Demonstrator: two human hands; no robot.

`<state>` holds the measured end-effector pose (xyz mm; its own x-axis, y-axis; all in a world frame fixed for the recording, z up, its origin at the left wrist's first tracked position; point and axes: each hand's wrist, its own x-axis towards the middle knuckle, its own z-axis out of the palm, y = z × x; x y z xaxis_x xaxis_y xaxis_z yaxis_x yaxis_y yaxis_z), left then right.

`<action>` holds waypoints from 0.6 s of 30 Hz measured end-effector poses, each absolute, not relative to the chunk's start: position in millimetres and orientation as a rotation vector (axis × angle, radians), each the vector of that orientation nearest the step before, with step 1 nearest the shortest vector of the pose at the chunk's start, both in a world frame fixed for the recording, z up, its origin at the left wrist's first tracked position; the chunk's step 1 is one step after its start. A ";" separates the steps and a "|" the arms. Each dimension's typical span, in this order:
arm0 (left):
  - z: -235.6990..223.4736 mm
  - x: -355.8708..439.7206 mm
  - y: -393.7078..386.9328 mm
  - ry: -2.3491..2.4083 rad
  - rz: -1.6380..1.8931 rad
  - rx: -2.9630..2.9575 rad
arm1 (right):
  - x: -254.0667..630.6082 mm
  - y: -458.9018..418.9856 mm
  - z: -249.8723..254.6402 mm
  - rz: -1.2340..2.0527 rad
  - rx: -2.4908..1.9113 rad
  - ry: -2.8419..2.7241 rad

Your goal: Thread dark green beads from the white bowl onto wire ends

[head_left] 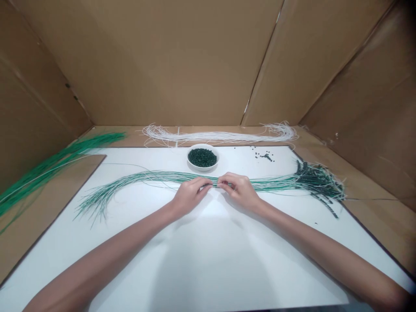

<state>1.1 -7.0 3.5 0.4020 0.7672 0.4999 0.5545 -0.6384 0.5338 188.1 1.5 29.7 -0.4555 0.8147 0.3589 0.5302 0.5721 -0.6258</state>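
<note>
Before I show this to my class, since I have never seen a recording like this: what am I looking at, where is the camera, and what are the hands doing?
The single picture comes from a camera worn on a person's head, looking forward and down, so the two bare arms reaching in from below are that person's own. There is no machine. The left hand and right hand meet at the middle of a long bundle of green and white strands lying across a white board, and both pinch it with their fingertips. Behind them stands a small white bowl of dark green beads, with a few loose beads to its right. Further back lies a bundle of white strands, and at far left a bundle of green strands. Brown cardboard walls surround the surface.
</note>
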 end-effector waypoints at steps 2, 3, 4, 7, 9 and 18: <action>1.7 0.9 -6.4 1.175 1.087 2.372 | 189.2 2.8 31.1 0.541 -1.083 -2.169; 1.3 0.9 -6.3 1.187 1.090 2.368 | 189.8 3.4 31.9 0.531 -1.087 -2.171; 1.1 1.1 -6.3 1.198 1.093 2.362 | 190.2 4.0 32.7 0.527 -1.089 -2.174; 2.5 2.1 -7.2 1.219 1.107 2.343 | 190.1 5.1 33.4 0.571 -1.093 -2.157; 4.6 2.9 -8.0 1.228 1.099 2.334 | 188.9 5.2 32.1 0.638 -1.106 -2.122; 10.3 4.7 -10.9 1.282 1.045 2.288 | 190.0 3.8 33.7 0.547 -1.067 -2.175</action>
